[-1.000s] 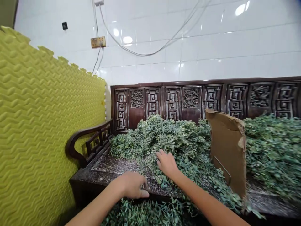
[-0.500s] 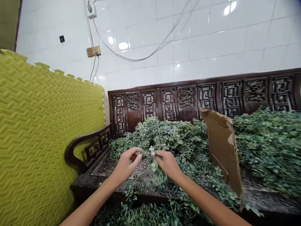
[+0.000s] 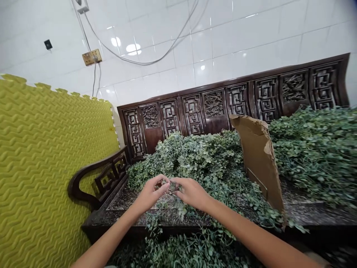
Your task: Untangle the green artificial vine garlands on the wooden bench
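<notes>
My left hand (image 3: 152, 193) and my right hand (image 3: 192, 194) meet fingertip to fingertip above the front of a dark wooden bench. Between them is a small sprig of green artificial leaves (image 3: 173, 186), partly hidden by the fingers. My right thumb and fingers pinch it, and the curled left fingers and thumb close on its other side. Pale leaves (image 3: 182, 211) hang just below the right hand. Behind both hands lies a large heap of artificial leaf garlands (image 3: 195, 156) on the bench seat (image 3: 122, 201).
A torn cardboard piece (image 3: 258, 160) stands upright on the seat, with another garland heap (image 3: 315, 149) to its right. More foliage (image 3: 189, 253) hangs at the bench front. A yellow foam mat (image 3: 55, 160) stands left of the carved armrest (image 3: 80, 178). A socket (image 3: 92, 57) and cable are on the tiled wall.
My right hand has moved left with the sprig, bringing it to my left fingertips, which have closed on it. The camera view has tilted and shifted slightly.
</notes>
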`<act>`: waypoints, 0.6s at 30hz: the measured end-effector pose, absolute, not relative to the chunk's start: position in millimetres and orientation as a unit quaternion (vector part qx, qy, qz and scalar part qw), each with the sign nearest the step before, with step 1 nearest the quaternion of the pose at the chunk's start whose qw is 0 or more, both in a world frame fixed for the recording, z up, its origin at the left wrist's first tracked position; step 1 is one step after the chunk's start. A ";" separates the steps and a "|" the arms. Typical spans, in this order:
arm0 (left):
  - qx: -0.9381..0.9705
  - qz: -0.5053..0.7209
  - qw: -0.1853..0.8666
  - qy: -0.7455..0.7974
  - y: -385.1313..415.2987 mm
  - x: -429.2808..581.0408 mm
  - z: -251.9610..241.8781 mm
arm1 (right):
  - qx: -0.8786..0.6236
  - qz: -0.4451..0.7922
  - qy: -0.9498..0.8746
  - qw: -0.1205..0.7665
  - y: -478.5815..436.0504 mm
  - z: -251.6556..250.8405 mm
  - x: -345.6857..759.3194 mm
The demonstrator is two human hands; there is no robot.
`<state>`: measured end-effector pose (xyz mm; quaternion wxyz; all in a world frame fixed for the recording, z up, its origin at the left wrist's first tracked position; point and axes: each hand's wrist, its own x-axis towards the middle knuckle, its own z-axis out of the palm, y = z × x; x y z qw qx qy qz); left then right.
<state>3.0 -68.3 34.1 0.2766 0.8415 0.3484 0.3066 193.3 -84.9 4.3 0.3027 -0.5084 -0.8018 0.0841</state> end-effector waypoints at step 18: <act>0.886 0.278 0.037 0.368 -62.8 -13.2 22.5 | -0.495 0.115 -0.802 0.314 -68.5 -18.9 213.7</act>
